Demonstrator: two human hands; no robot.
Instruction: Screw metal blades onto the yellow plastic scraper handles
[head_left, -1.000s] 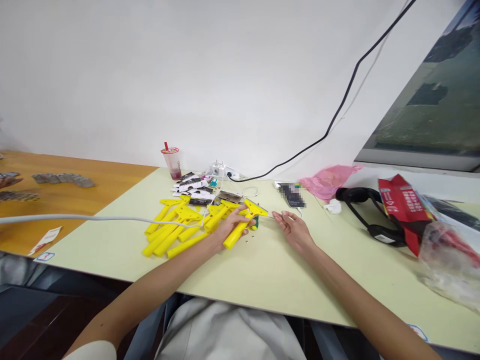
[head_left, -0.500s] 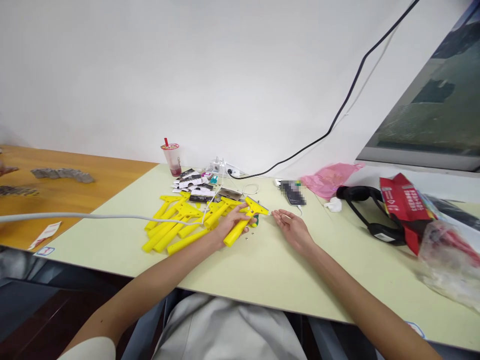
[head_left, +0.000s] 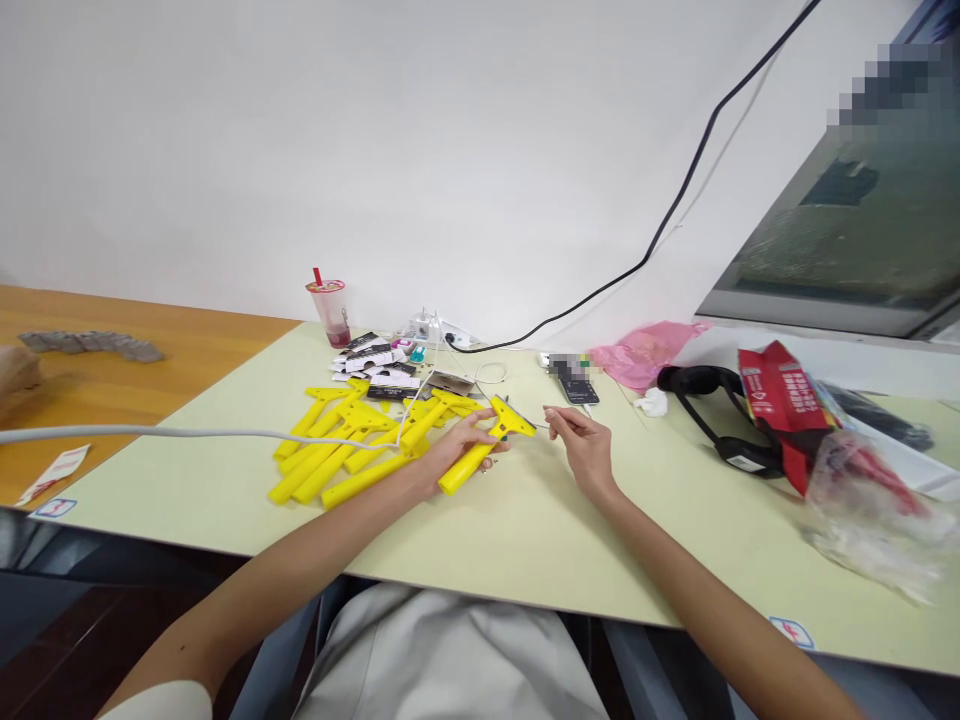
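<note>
A yellow scraper (head_left: 466, 466) with a wide flat head and thick handle is in my left hand (head_left: 463, 442). My fingers wrap round it below the head, and a thin metal blade edge shows along the head's far side. To the right of the blade, my right hand (head_left: 586, 447) is closed, thumb and fingertips pressed together. Whatever it pinches is too small to make out. Several more yellow scrapers (head_left: 321, 470) lie in a heap left of my left hand. Tiny metal pieces (head_left: 484, 470) lie beside the held scraper, partly hidden by my fingers.
Small black and white boxes (head_left: 371, 358) lie behind the heap, near a lidded cup (head_left: 328, 312). A phone (head_left: 577, 384) with a cable, a pink bag (head_left: 645, 355), a black curved device (head_left: 720, 420) and a red package (head_left: 784, 400) stand rightward. A pale cable (head_left: 187, 433) crosses the left side.
My right hand has gone from open, palm up with fingers stretched, to a closed pinch. My left hand still holds the scraper. The whole view has shifted slightly, so things appear further left.
</note>
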